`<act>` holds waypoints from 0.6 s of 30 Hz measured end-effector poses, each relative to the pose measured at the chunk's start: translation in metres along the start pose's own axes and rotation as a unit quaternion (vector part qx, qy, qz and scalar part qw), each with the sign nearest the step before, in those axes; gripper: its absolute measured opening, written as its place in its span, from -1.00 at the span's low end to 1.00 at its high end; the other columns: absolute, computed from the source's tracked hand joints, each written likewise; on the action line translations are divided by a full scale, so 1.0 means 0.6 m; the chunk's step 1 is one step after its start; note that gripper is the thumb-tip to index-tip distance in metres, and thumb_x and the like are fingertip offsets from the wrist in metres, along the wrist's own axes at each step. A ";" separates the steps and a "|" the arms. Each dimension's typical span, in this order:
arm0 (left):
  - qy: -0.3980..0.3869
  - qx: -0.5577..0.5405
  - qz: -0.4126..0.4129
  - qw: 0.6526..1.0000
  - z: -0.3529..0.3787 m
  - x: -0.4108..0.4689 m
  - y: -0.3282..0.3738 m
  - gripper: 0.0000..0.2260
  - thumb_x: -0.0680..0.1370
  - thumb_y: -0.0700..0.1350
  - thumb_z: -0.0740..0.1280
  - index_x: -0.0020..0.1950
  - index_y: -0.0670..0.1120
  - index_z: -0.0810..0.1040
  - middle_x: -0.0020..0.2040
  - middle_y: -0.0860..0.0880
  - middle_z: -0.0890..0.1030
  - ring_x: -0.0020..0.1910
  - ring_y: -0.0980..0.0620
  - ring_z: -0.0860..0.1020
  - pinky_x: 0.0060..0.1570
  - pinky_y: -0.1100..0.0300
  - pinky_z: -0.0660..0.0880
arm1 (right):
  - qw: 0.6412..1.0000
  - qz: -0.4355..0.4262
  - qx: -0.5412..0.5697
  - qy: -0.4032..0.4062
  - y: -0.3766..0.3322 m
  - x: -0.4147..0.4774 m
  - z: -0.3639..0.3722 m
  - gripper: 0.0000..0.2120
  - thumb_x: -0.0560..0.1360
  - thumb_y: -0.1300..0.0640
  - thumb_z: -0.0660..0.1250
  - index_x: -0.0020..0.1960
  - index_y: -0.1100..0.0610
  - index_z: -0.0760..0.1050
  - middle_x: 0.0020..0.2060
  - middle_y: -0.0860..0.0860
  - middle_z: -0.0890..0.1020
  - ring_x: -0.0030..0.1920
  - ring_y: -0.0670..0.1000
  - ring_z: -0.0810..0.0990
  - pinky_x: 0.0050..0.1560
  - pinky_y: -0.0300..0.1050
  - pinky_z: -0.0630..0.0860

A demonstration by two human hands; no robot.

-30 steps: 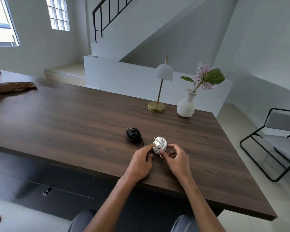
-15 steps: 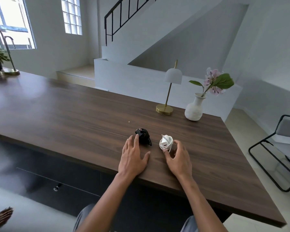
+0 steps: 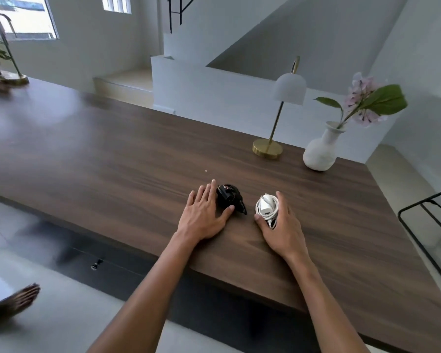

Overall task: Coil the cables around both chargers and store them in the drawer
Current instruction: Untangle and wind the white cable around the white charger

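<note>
I see left hand (image 3: 204,215) flat on wooden table (image 3: 112,161), fingers straight, thumb touching coiled black charger (image 3: 228,197); right hand (image 3: 284,226) curled round white charger (image 3: 265,207), cable wrapped, chargers near each other

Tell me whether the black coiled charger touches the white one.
Apart. The head view shows bare wooden table between the black coiled charger and the white coiled charger.

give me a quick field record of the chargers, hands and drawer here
black item: black cable-wrapped charger, coiled, on dark wooden table
white item: white cable-wrapped charger, coiled, beside it
left grip: flat on table, thumb by the black charger
right grip: thumb and fingers curled round the white charger
drawer: dark drawer front with small knob, closed
</note>
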State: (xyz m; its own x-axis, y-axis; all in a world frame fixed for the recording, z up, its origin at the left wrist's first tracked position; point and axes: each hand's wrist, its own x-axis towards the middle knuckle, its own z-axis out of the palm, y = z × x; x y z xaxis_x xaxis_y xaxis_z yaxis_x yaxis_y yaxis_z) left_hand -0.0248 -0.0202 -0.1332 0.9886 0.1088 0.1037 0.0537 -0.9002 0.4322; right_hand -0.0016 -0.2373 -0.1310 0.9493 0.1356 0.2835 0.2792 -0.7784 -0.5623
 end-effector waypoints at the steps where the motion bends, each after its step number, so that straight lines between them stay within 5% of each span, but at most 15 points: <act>1: -0.001 0.001 0.004 1.000 0.000 0.008 -0.002 -0.21 0.61 0.34 0.05 0.67 -0.08 -0.15 0.68 -0.04 0.05 0.66 0.00 -0.04 0.63 0.02 -0.12 | 1.000 0.002 0.003 0.001 0.000 0.005 0.002 -0.22 0.52 -0.14 0.39 0.58 0.06 0.11 0.48 0.04 0.41 0.45 0.09 0.42 0.41 0.06 0.38; 13: -0.022 -0.090 0.021 0.995 -0.018 0.067 0.007 -0.02 0.44 0.43 0.30 0.66 0.07 -0.11 0.65 0.06 0.14 0.65 0.10 0.01 0.63 0.12 -0.11 | 0.998 0.053 0.028 0.015 -0.003 0.066 0.021 -0.27 0.50 -0.06 0.43 0.55 0.07 0.20 0.43 0.05 0.48 0.40 0.09 0.47 0.34 -0.02 0.43; 18: 0.002 -0.173 -0.021 0.985 -0.017 0.088 0.019 -0.28 0.37 0.45 0.37 0.49 0.27 0.34 0.58 0.13 0.33 0.63 0.15 0.09 0.62 0.17 -0.05 | 0.996 0.088 0.033 0.011 -0.009 0.078 0.021 -0.28 0.50 -0.08 0.41 0.55 0.02 0.19 0.44 0.01 0.47 0.40 0.06 0.47 0.31 -0.01 0.48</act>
State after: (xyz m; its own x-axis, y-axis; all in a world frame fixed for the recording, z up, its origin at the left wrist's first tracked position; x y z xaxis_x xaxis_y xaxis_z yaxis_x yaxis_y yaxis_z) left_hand 0.0267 -0.0204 -0.1137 0.9859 0.1453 0.0832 0.0423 -0.6971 0.7157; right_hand 0.0433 -0.2192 -0.1244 0.9813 -0.0129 0.1921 0.1184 -0.7464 -0.6548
